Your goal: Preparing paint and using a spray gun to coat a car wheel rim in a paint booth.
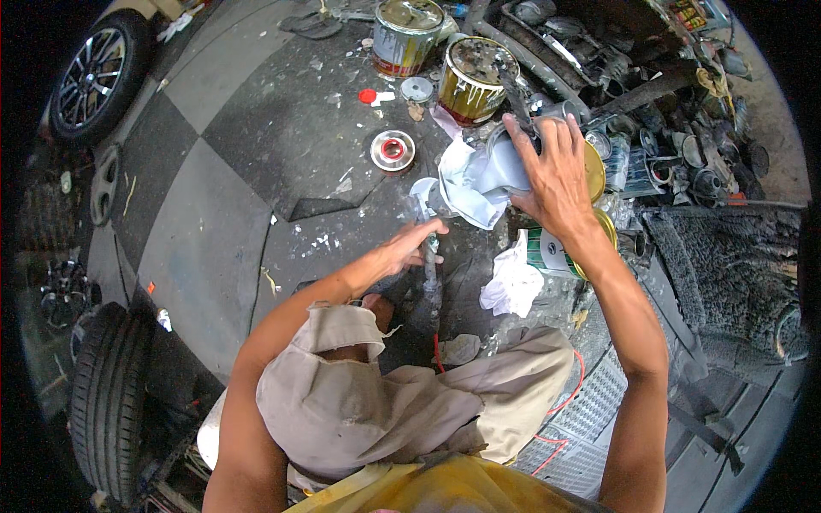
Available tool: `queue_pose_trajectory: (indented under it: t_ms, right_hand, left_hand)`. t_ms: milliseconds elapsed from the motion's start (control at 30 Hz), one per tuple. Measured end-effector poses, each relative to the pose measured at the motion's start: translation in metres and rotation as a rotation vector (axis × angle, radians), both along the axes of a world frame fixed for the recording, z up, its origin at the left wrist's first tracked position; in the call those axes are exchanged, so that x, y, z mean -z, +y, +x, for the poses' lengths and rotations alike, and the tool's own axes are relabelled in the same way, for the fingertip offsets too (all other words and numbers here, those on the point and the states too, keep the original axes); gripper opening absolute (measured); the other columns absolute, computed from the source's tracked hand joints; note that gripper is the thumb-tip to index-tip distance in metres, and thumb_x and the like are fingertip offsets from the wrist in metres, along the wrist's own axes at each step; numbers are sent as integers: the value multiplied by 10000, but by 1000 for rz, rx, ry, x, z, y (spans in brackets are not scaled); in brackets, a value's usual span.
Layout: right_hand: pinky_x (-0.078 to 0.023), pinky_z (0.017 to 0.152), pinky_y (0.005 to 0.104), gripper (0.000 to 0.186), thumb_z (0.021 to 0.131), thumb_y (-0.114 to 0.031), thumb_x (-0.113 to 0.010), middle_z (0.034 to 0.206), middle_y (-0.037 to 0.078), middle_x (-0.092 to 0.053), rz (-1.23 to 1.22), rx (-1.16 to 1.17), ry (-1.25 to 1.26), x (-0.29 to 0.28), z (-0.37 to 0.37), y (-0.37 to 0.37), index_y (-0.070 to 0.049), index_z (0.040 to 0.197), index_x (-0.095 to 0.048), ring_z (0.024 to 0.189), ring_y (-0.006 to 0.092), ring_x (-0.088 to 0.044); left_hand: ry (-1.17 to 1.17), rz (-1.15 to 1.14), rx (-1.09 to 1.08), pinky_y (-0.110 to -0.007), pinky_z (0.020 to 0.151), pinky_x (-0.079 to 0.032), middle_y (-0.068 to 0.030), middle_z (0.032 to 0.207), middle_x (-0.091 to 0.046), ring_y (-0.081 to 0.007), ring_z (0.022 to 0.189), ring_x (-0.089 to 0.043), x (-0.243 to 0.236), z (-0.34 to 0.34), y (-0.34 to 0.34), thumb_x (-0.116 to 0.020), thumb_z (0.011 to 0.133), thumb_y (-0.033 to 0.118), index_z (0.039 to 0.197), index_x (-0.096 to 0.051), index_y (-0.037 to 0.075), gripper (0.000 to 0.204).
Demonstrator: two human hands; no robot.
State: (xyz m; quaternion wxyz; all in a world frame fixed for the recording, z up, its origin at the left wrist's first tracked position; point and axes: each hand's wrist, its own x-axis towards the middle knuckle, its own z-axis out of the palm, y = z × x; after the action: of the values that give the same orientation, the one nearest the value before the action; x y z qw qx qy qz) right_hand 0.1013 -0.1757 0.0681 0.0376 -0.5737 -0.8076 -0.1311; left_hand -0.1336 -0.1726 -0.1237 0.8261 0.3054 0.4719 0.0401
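Note:
My right hand (556, 175) grips a cup of pale blue-grey paint (506, 168) and holds it tilted to the left. The cup's mouth meets a white paper cone (469, 192), whose folds hide where the paint runs. Below and left of the paper, my left hand (405, 250) is closed round the upper part of a paint-stained spray gun (432, 278). A pale round piece (423, 190) shows above the gun, beside the paper. Part of the left hand's grip is hidden by the fingers.
Two paint-streaked cans (407, 43) (472, 94) stand at the back. A round metal lid (392, 150) lies on the floor to the left. Near my right forearm are a green tin (547, 252) and a crumpled white cloth (513, 278). A red hose (575, 385) curves beside my leg.

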Motion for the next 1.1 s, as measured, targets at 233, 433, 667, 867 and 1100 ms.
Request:
queue_pose_trajectory:
  t_ms: [233, 433, 667, 867, 1100]
  right_hand:
    - [-280, 1145, 551, 1095, 471, -249, -927, 1197, 146, -475, 9, -8, 8, -2, -5, 0, -104, 1445, -449, 1196, 338, -460]
    - [-285, 1140, 550, 1074, 470, -241, -921, 1188, 142, -478, 18, -28, -10, 0, -5, -1, -99, 1432, -464, 1189, 335, -463]
    - [-290, 1138, 550, 1060, 472, -248, -925, 1185, 158, -472, -8, -11, 51, 2, -6, 1, -101, 1419, -472, 1177, 350, -465]
    - [-385, 1024, 505, 1078, 458, -219, -919, 1152, 184, -440, -12, 93, 373, 9, -6, 11, -168, 1434, -463, 1124, 392, -474]
    - [-474, 900, 505, 999, 486, -299, -887, 1143, 208, -434, -3, 157, 691, 54, -11, 58, -184, 1393, -483, 1053, 438, -517]
  left_hand:
    - [-53, -8, 9, -444, 939, -493, -121, 1191, -527, -280, 1000, -686, 11, -3, -1, -703, 788, 516, 1354, -397, 73, 780]
    - [-41, -9, 19, -440, 914, -503, -114, 1171, -533, -278, 998, -686, 8, -2, -2, -695, 797, 508, 1342, -410, 72, 754]
    - [-57, -14, 41, -428, 898, -505, -121, 1186, -532, -282, 1006, -686, 9, -6, -2, -682, 808, 506, 1346, -417, 90, 730]
    - [-98, -64, -16, -436, 945, -487, -161, 1251, -534, -307, 1033, -674, 18, -17, -5, -675, 817, 481, 1363, -389, 100, 724]
    - [-219, -114, -181, -461, 1011, -432, -167, 1260, -546, -327, 1106, -650, 19, -47, -9, -643, 854, 418, 1348, -392, 96, 641]
